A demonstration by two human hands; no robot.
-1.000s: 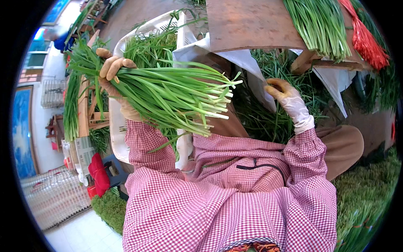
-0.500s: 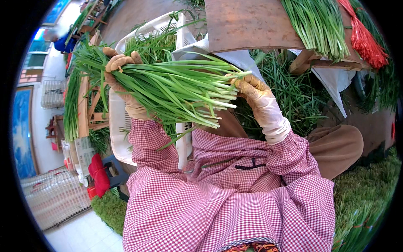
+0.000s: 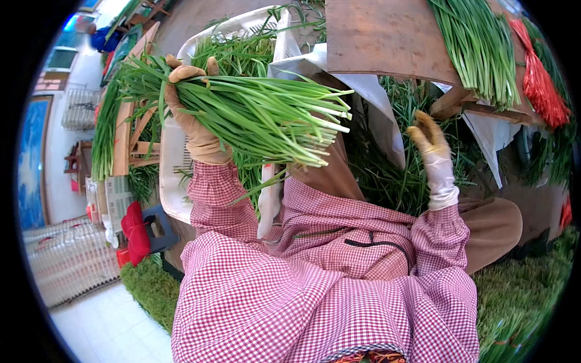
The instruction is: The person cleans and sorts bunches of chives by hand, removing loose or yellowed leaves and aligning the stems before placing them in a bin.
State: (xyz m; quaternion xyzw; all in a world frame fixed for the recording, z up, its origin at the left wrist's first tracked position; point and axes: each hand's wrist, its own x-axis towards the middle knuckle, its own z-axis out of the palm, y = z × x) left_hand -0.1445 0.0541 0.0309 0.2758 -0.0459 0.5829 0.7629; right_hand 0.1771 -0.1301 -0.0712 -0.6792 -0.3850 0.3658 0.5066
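My gloved left hand [image 3: 192, 100] is closed around a thick bunch of garlic chives [image 3: 254, 109], gripping it toward the leafy end. Pale cut stems point to the right, fanned out over my lap. My right hand [image 3: 432, 138], in a stained pale glove, is raised to the right of the stems and touches none of them. Its fingers are apart, with nothing seen in them. Behind it lies a heap of loose green leaves [image 3: 387, 181] on the floor.
A white plastic basket [image 3: 172, 175] of loose greens stands under my left arm. On the wooden board [image 3: 381, 42] ahead lie a chive bunch [image 3: 478, 51] and red plastic ties [image 3: 538, 78]. A grey sheet [image 3: 378, 115] hangs below it. Cut greens [image 3: 532, 290] cover the right side.
My right hand has let go of the stem ends and moved right, away from the bunch. The left hand still holds the chives. The whole view has shifted slightly.
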